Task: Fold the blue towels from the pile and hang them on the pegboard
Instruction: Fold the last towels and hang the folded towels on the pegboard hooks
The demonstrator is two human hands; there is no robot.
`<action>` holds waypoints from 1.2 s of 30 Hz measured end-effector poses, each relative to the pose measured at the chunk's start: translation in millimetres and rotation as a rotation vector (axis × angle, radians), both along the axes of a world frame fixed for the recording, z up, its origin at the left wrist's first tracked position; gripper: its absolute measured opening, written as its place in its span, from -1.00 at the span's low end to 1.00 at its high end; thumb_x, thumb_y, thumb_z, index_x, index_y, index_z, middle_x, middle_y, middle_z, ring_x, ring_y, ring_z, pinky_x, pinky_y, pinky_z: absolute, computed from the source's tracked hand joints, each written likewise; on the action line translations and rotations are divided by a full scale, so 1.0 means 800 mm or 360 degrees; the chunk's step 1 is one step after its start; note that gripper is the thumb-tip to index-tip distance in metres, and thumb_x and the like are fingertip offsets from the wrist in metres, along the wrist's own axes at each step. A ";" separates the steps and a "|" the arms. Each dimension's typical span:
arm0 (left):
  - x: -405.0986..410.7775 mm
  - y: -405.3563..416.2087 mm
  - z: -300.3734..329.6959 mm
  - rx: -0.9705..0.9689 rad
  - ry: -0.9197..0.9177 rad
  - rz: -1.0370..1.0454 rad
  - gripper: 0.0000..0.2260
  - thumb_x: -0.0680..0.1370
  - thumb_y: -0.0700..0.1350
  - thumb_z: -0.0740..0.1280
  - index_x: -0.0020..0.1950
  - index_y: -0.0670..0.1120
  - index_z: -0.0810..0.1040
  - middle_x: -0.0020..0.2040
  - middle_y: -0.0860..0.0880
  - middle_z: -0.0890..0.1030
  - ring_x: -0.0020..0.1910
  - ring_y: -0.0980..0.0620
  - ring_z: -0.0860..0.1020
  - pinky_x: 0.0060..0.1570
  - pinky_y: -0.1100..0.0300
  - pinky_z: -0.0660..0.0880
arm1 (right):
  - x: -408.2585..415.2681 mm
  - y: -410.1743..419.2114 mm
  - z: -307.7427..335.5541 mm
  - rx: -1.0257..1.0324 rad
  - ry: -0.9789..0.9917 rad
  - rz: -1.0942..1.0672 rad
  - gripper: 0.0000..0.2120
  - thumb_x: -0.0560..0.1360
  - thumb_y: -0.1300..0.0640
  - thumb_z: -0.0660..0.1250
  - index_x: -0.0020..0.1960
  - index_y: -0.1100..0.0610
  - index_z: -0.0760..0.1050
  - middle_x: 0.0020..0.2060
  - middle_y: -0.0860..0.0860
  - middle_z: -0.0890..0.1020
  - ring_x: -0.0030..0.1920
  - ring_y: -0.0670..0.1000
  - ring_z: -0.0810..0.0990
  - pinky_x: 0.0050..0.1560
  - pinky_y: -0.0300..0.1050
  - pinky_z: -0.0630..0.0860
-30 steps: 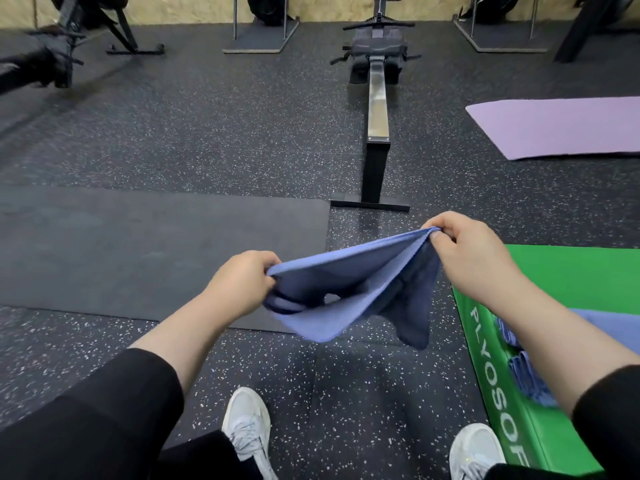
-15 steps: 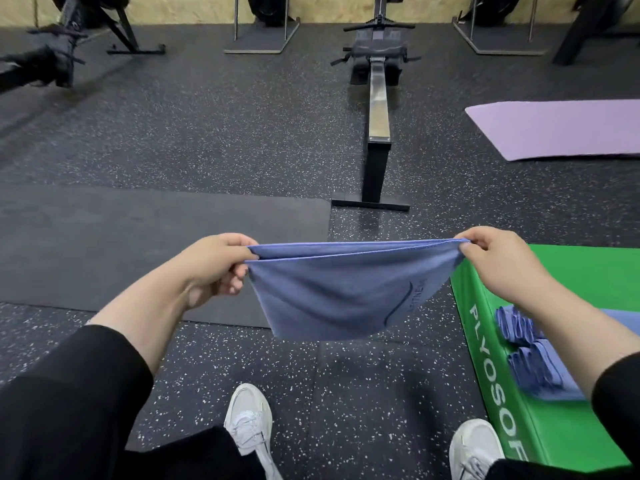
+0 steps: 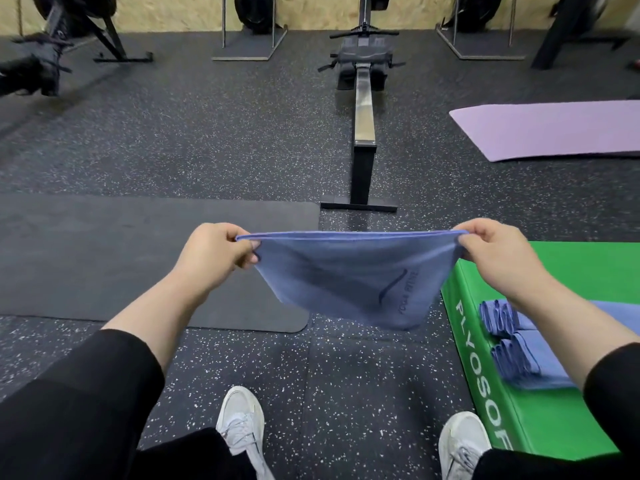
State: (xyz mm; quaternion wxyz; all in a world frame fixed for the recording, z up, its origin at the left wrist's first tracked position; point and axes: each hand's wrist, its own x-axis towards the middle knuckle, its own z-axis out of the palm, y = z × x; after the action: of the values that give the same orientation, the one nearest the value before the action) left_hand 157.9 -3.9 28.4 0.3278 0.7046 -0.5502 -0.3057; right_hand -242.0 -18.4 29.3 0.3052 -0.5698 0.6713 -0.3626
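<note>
Blue towel [image 3: 349, 278], apparently doubled, hangs taut over the floor, its top corners pinched by left hand [image 3: 216, 251] and right hand [image 3: 491, 252]. Folding under way; next, bring corners together.

Light is even and fairly bright, coming from overhead, with no hard beams. Shadows are soft: a faint dark patch lies on the floor [image 3: 346, 375] below the towel [image 3: 349, 278], and a diagonal crease shadow crosses the cloth. The metal rail [image 3: 363, 109] of the rower shows a dull sheen, no harsh glare. Wide-angle bending curves the wall [image 3: 311, 12] line and stretches sleeves at the lower corners. The pile [image 3: 512, 344] of towels at right is smeared by blur; the centre is sharp.
</note>
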 end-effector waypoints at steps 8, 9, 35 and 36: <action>-0.017 -0.003 0.038 -0.0337 -0.0364 -0.0006 -0.73 0.65 -0.04 0.31 -0.12 -0.18 0.62 -0.20 -0.21 0.56 -0.24 -0.06 0.44 -0.24 0.09 0.30 | -0.009 -0.002 0.012 -0.0298 -0.0052 -0.0113 -0.75 0.58 0.20 0.23 -0.12 -0.09 0.58 -0.16 -0.14 0.67 -0.14 -0.04 0.60 0.15 0.19 0.58; -0.019 -0.004 0.041 -0.0354 -0.0306 -0.0008 -0.73 0.65 -0.02 0.29 -0.09 -0.19 0.62 -0.17 -0.20 0.57 -0.23 -0.03 0.44 -0.20 0.09 0.34 | -0.010 -0.003 0.011 -0.0292 -0.0056 -0.0117 -0.77 0.57 0.16 0.23 -0.12 -0.10 0.59 -0.16 -0.12 0.68 -0.12 -0.02 0.62 0.15 0.21 0.58; -0.132 -0.027 0.048 -0.0359 0.0209 -0.0531 -0.83 0.53 0.01 0.46 -0.13 -0.06 0.59 -0.20 -0.16 0.69 -0.27 0.07 0.54 -0.18 0.09 0.47 | 0.145 -0.030 0.018 -0.0013 -0.0250 0.1065 -0.70 0.46 -0.10 0.39 -0.04 0.15 0.57 -0.26 0.13 0.60 -0.20 -0.11 0.44 -0.12 0.08 0.48; -0.126 -0.027 0.048 -0.0299 0.0265 -0.0562 -0.83 0.53 0.05 0.44 -0.09 -0.04 0.60 -0.16 -0.17 0.68 -0.24 0.10 0.52 -0.17 0.10 0.45 | 0.145 -0.033 0.019 -0.0031 -0.0305 0.1045 -0.77 0.53 -0.02 0.37 -0.08 0.16 0.55 -0.31 0.05 0.54 -0.25 -0.13 0.40 -0.19 0.02 0.41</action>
State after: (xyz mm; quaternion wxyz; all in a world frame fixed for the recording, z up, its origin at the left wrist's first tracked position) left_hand 56.9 -25.5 66.8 0.3778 0.5358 -0.6622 -0.3629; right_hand -126.1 -45.0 44.5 0.4618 -0.7217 0.4168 -0.3034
